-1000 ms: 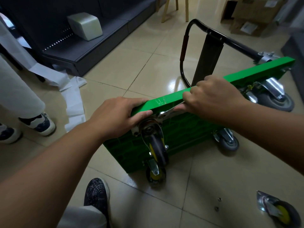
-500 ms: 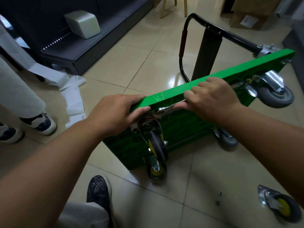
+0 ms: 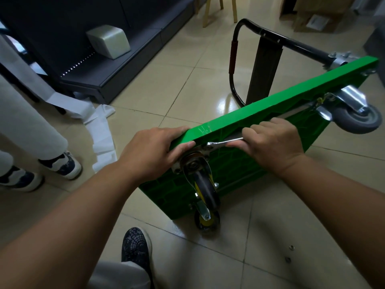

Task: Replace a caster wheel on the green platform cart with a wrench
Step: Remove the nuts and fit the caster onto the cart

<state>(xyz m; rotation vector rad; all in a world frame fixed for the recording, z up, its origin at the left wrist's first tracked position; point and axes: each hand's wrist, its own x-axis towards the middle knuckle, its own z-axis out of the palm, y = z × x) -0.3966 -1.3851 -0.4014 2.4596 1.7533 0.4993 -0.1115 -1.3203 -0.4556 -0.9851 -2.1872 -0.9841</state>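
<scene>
- Fingers of the right hand point(image 3: 273, 142), curled round the wrench point(image 3: 225, 141) handle, have dropped below the top edge.
- At the near corner the left hand point(image 3: 154, 151) grips the green platform cart point(image 3: 291, 97), above the caster wheel point(image 3: 205, 186).
- It stands on edge: stiff, probably tippy.

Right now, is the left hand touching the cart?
Touching. The head view shows the left hand gripping the cart at its raised edge, with the fingers over the top and the thumb against the near face, no gap between.
</scene>
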